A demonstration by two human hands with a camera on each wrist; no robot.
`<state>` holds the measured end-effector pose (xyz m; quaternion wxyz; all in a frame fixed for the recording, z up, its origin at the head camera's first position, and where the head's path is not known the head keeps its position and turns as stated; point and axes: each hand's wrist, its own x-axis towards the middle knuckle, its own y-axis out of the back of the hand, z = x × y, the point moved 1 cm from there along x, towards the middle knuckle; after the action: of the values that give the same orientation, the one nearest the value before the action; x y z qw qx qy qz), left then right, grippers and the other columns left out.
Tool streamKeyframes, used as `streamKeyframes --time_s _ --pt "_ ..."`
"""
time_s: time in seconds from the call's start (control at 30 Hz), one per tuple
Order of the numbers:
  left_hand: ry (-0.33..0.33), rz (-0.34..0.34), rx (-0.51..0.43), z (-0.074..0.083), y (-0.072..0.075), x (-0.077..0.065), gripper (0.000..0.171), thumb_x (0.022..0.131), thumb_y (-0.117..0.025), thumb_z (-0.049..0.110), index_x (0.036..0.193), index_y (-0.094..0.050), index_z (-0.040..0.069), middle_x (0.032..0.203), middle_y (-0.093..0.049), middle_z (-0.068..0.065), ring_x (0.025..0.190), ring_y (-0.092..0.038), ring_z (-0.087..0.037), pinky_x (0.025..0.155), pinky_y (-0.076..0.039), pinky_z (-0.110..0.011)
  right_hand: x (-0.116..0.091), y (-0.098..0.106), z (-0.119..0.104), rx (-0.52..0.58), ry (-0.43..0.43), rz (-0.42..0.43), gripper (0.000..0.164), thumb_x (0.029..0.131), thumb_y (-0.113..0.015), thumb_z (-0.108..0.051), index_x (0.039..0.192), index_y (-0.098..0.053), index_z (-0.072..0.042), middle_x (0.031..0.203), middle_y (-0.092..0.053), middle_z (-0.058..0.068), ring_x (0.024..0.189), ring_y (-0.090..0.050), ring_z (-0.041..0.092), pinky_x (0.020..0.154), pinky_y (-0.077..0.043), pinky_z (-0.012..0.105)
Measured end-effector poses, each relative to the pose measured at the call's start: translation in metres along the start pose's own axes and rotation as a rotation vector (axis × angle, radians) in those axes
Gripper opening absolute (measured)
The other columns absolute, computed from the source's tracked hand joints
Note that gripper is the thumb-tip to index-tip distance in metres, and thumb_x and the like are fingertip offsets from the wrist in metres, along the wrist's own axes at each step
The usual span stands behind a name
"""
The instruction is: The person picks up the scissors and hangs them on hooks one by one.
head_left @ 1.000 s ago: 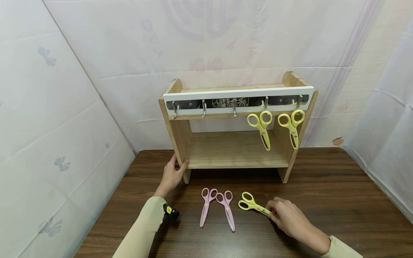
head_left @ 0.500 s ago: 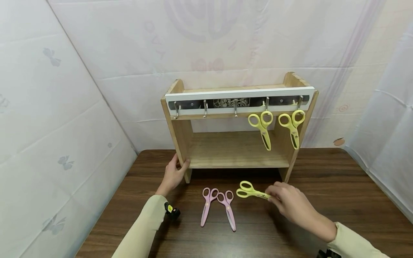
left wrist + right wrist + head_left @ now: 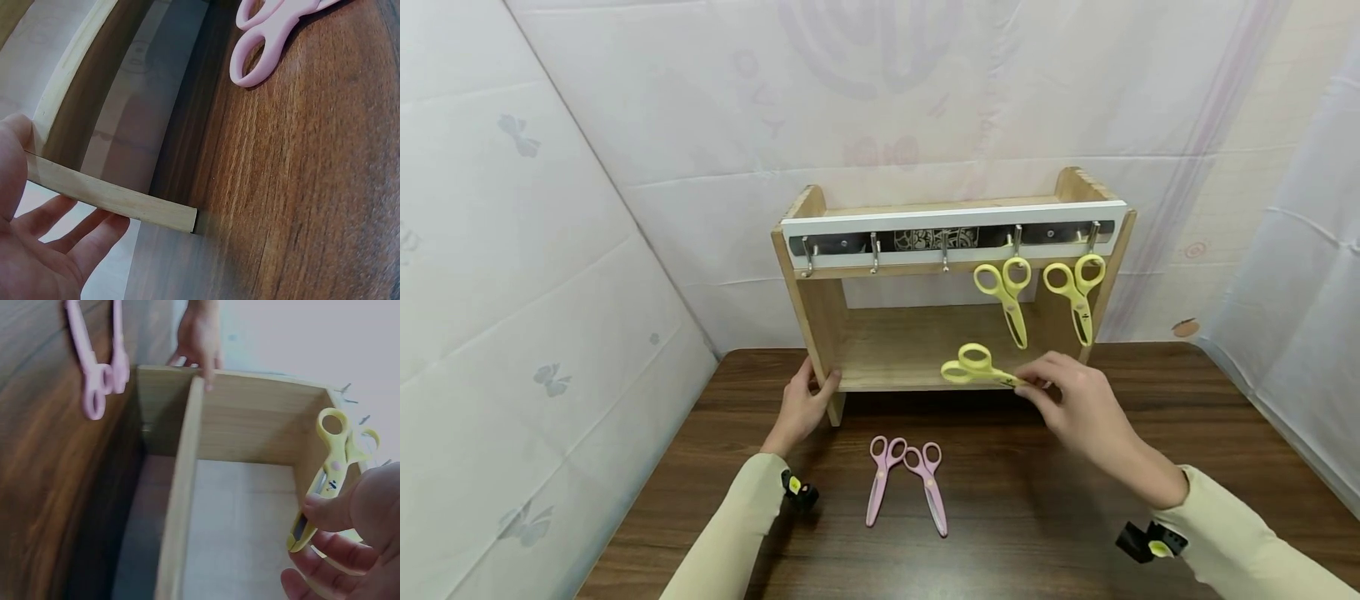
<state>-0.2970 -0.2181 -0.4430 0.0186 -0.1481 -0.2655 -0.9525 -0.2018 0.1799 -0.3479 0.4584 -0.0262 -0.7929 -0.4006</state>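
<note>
My right hand (image 3: 1078, 404) pinches a pair of yellow scissors (image 3: 976, 367) by the blade end, in front of the lower shelf board, with the handle loops pointing left. In the right wrist view the thumb lies across the blades of these yellow scissors (image 3: 334, 462). My left hand (image 3: 799, 408) grips the left side panel of the wooden shelf (image 3: 816, 333) near its foot, thumb inside and fingers outside, as the left wrist view shows on the panel edge (image 3: 112, 192). Two pairs of pink scissors, a left one (image 3: 877, 487) and a right one (image 3: 931, 492), lie on the table between the hands.
A white rail (image 3: 951, 218) with several metal hooks runs along the shelf's upper front. Yellow scissors (image 3: 1009, 296) hang from the second hook from the right, and another yellow pair (image 3: 1078, 296) from the rightmost. Fabric (image 3: 715, 100) covers the walls behind and at the sides.
My right hand has lifted the yellow scissors off the table and raised them to the height of the lower shelf. The left hand keeps its grip on the side panel.
</note>
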Motion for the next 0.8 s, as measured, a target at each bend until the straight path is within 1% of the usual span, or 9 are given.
streamKeyframes --time_s 0.17,0.27,0.33,0.43,0.53,0.63,0.8 --pt "0.002 -0.003 -0.004 0.002 0.001 0.000 0.056 0.106 -0.060 0.037 0.153 -0.044 0.012 0.138 -0.059 -0.021 0.123 -0.061 -0.037 0.096 -0.056 -0.054 0.014 0.002 -0.003 0.046 -0.011 0.074 0.027 0.077 -0.086 0.008 0.093 -0.077 -0.010 0.087 -0.070 -0.005 0.073 -0.065 0.008 0.062 -0.053 0.017" --pt "0.004 -0.003 -0.007 0.002 0.001 0.000 0.056 0.105 -0.060 0.037 0.153 -0.044 0.012 0.138 -0.059 -0.022 0.124 -0.060 -0.037 0.096 -0.056 -0.054 0.021 0.001 -0.006 0.072 -0.020 0.104 0.024 0.078 -0.086 0.005 0.093 -0.077 -0.011 0.085 -0.069 -0.006 0.074 -0.064 0.008 0.061 -0.052 0.014" --pt "0.007 -0.003 -0.008 0.002 0.001 -0.001 0.057 0.105 -0.060 0.036 0.154 -0.043 0.011 0.139 -0.058 -0.022 0.124 -0.060 -0.038 0.096 -0.056 -0.054 0.026 0.000 -0.008 0.093 -0.025 0.118 0.022 0.079 -0.086 0.004 0.093 -0.077 -0.010 0.085 -0.069 -0.005 0.076 -0.063 0.007 0.062 -0.052 0.016" --pt "0.011 -0.001 -0.007 0.002 0.001 0.000 0.058 0.105 -0.061 0.037 0.154 -0.042 0.011 0.139 -0.058 -0.022 0.124 -0.060 -0.038 0.096 -0.056 -0.054 0.033 -0.002 -0.012 0.122 -0.032 0.130 0.019 0.081 -0.085 0.003 0.094 -0.077 -0.009 0.085 -0.069 -0.004 0.077 -0.063 0.007 0.064 -0.053 0.017" --pt "0.015 -0.003 -0.011 0.002 0.001 -0.001 0.058 0.105 -0.061 0.037 0.154 -0.043 0.012 0.138 -0.059 -0.022 0.123 -0.061 -0.037 0.095 -0.056 -0.054 0.038 -0.004 -0.014 0.148 -0.049 0.136 0.018 0.082 -0.084 0.003 0.095 -0.077 -0.008 0.084 -0.069 -0.003 0.076 -0.062 0.007 0.067 -0.053 0.015" --pt "0.008 0.000 -0.009 0.001 0.000 -0.001 0.058 0.105 -0.061 0.037 0.154 -0.042 0.012 0.138 -0.059 -0.022 0.122 -0.061 -0.037 0.094 -0.057 -0.054 0.043 -0.008 -0.016 0.167 -0.073 0.142 0.017 0.083 -0.084 0.001 0.096 -0.078 -0.007 0.084 -0.069 -0.003 0.075 -0.062 0.008 0.066 -0.052 0.013" --pt "-0.004 0.012 -0.005 0.000 0.000 0.000 0.057 0.105 -0.061 0.035 0.154 -0.043 0.011 0.137 -0.060 -0.022 0.121 -0.062 -0.037 0.094 -0.057 -0.053 0.051 -0.015 -0.018 0.183 -0.108 0.147 0.015 0.084 -0.084 -0.001 0.097 -0.078 -0.006 0.083 -0.069 -0.002 0.072 -0.061 0.009 0.063 -0.051 0.016"
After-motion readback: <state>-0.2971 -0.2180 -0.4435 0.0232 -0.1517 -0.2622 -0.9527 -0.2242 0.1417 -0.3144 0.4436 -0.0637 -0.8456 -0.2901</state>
